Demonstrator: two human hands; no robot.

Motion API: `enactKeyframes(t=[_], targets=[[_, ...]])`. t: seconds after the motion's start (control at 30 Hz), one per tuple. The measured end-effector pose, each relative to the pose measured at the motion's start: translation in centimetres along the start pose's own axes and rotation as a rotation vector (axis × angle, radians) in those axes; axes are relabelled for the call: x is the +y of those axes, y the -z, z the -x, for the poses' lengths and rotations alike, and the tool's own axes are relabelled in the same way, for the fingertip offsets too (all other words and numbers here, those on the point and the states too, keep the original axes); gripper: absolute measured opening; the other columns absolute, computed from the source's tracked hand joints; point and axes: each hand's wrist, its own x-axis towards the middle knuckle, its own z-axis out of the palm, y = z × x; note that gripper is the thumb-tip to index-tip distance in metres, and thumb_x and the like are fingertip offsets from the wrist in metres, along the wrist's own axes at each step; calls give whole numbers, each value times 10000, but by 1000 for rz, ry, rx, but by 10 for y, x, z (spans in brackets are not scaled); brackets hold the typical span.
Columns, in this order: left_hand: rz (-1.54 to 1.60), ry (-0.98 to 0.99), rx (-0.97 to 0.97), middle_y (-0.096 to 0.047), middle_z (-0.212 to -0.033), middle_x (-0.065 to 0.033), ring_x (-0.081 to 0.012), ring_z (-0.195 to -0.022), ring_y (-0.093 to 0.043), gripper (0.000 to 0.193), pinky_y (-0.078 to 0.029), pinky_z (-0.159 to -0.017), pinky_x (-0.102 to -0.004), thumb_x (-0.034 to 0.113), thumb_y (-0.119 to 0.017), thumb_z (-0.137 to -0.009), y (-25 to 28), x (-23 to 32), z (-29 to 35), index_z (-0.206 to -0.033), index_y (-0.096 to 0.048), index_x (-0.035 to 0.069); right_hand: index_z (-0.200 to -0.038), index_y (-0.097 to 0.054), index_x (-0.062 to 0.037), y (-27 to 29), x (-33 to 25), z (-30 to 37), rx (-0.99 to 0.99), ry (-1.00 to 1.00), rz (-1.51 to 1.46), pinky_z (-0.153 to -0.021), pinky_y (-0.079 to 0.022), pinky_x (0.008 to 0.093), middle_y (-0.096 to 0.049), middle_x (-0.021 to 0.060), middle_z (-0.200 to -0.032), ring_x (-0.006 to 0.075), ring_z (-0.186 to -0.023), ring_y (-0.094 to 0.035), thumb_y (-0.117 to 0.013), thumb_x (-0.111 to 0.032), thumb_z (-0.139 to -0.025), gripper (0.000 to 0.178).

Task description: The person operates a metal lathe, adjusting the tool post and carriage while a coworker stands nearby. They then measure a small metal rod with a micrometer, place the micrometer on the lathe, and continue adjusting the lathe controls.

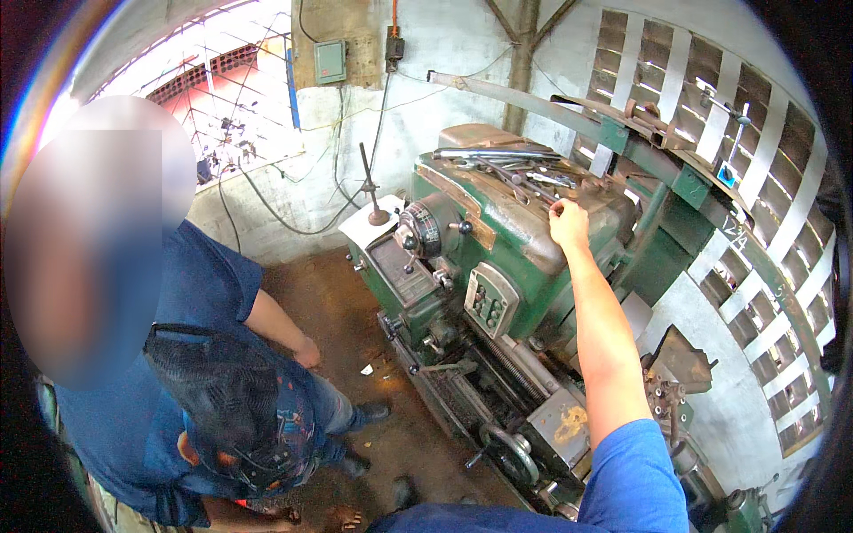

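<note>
My right hand reaches out at arm's length over the green headstock of a metal lathe. Its fingers are curled together at the edge of a pile of hand tools, and what they hold, if anything, is too small to make out. Spanners and long metal bars lie heaped on the worn, brown-stained top beside the fingertips. A lever-and-dial gearbox juts from the headstock's left. My left hand is out of view.
Another person in a blue shirt with a black backpack stands close on my left. The lathe's handwheel and carriage are in front of me. A green steel beam crosses behind the machine.
</note>
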Motion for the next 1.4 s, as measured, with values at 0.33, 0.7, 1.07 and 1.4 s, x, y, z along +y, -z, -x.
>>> enactKeyframes(t=[0.33,0.7,1.07,1.4], targets=[[-114,-36,-135,-669,-825,35,-103,-750,-624,193,-503,-632,-376,369,-627,-968,-3,72,-44,-1018,-696,196,-942,-724,-115,6,-20,-1,-66,-93,126,-894,-549,489,-740,158,-968,348,-983,-708,-699,-122,-854,91],[-631,-157,-66,-709,-977,-5,-173,-859,-656,380,-533,-744,-388,433,-551,-1028,-33,155,-74,-1239,-709,159,-928,-770,-52,-2,-12,-2,2,-105,-26,-814,-570,401,-756,167,-899,307,-856,-738,-716,-67,-834,109],[-1290,-304,-743,-685,-1044,-27,-161,-950,-629,500,-538,-761,-381,557,-614,-977,-133,393,121,-1177,-687,104,-916,-755,-68,-2,-11,-2,11,-139,-30,-815,-573,432,-749,172,-880,337,-861,-732,-746,-127,-835,101],[-1182,-1704,-469,-727,-1027,-87,-202,-973,-687,291,-548,-865,-354,288,-719,-953,-160,625,328,-1109,-714,42,-889,-723,-80,-3,-9,-1,7,-57,-22,-871,-538,461,-734,174,-924,355,-928,-698,-728,-145,-845,79]])
